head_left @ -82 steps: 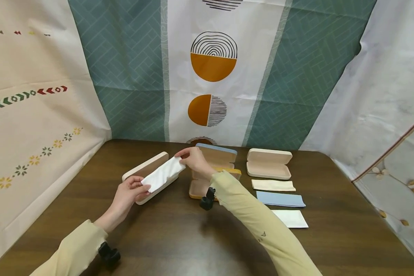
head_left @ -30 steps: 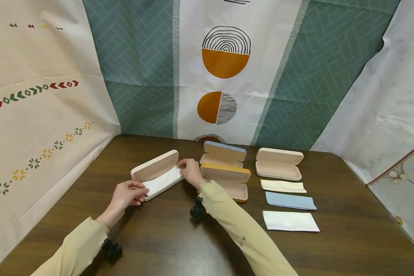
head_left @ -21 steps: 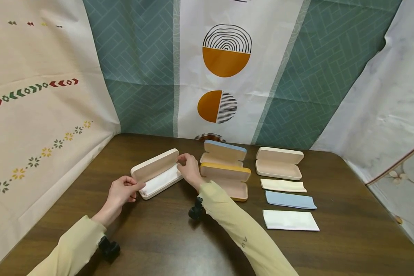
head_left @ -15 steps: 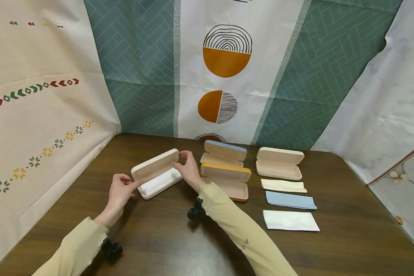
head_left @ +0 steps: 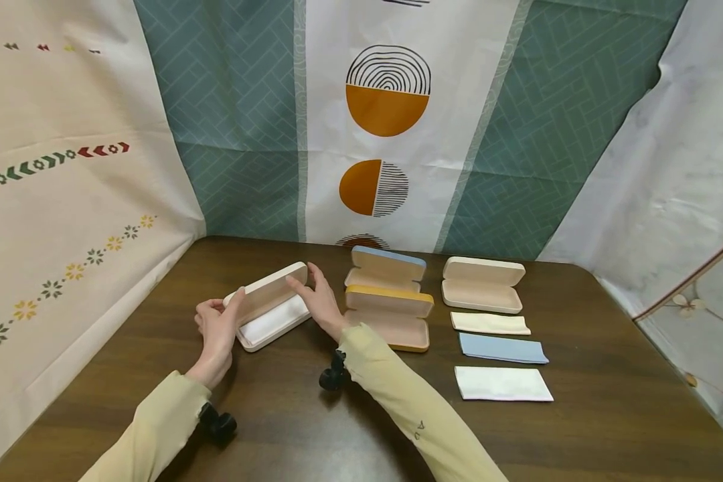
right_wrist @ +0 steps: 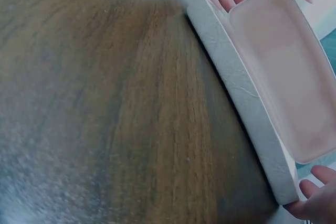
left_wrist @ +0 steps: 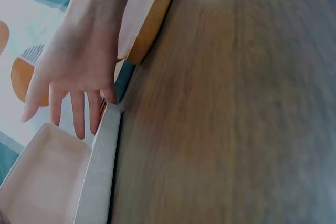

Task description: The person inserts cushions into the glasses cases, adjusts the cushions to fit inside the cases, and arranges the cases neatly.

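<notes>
A white glasses case with a beige lining stands at the left of the table, its lid raised. Inside its base lies a folded white cleaning cloth. My left hand is at the lid's left end, thumb up by the top corner and fingers to its left. At the other end, my right hand has its thumb in front of the lid and fingers beside the right edge. The left wrist view shows the right hand's fingers long and spread. Neither hand holds anything.
Right of that case stand a blue open glasses case, a yellow one in front of it and a cream one. Below the cream case lie a pale yellow cloth, a blue cloth and a white cloth.
The white cloth, earlier held between both hands above the case, was laid into its base and let go. Both hands then rose from the base to the ends of the lid.
</notes>
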The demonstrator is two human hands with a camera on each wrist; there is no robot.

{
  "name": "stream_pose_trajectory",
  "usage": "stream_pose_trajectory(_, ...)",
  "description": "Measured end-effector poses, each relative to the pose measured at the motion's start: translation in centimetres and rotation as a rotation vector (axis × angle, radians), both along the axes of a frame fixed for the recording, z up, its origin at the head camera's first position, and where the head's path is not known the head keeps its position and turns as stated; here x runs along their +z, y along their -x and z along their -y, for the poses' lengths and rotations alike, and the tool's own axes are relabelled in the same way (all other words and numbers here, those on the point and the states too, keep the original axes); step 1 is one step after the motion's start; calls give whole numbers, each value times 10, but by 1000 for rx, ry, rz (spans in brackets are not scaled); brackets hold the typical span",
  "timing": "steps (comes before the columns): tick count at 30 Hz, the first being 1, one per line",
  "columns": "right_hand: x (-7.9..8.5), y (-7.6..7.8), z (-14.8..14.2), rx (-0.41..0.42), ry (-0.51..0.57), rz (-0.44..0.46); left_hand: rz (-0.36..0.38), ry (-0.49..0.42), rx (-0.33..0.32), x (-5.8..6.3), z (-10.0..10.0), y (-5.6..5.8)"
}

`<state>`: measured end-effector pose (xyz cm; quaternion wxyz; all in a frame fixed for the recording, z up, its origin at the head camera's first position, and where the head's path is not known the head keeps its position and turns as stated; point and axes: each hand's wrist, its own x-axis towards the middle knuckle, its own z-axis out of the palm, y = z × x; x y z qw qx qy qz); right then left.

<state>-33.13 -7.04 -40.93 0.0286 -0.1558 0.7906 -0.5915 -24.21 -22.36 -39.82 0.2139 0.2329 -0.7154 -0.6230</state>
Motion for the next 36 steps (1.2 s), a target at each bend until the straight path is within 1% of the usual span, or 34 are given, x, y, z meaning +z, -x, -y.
stream_pose_trajectory(5, -1, 0, 0, 10, 16, -6, 12, -7, 20, -1, -2, 2)
stream_pose_trajectory(9, -3, 0, 2, -4, 48, -11, 10, 0, 28, -1, -1, 5)
stream_pose_trajectory(13, -2, -1, 5, -64, 67, -10, 14, 6, -2, 1, 4, 9)
stream_pose_trajectory(17, -1, -4, 8, -123, 66, -19, 10, -22, -52, 3, 12, 16)
stream_pose_trajectory(22, -1, -7, 10, -173, 50, -11, -13, -30, -70, 2, 21, 22)
stream_pose_trajectory(24, 0, -8, 10, -190, 37, -3, -11, -37, -67, 1, 22, 22)
stream_pose_trajectory(30, 3, -7, 11, -242, -30, 6, 29, -20, -49, 0, 22, 19)
stream_pose_trajectory(36, 8, -3, 12, -270, -83, 41, 46, -19, -63, 2, 23, 17)
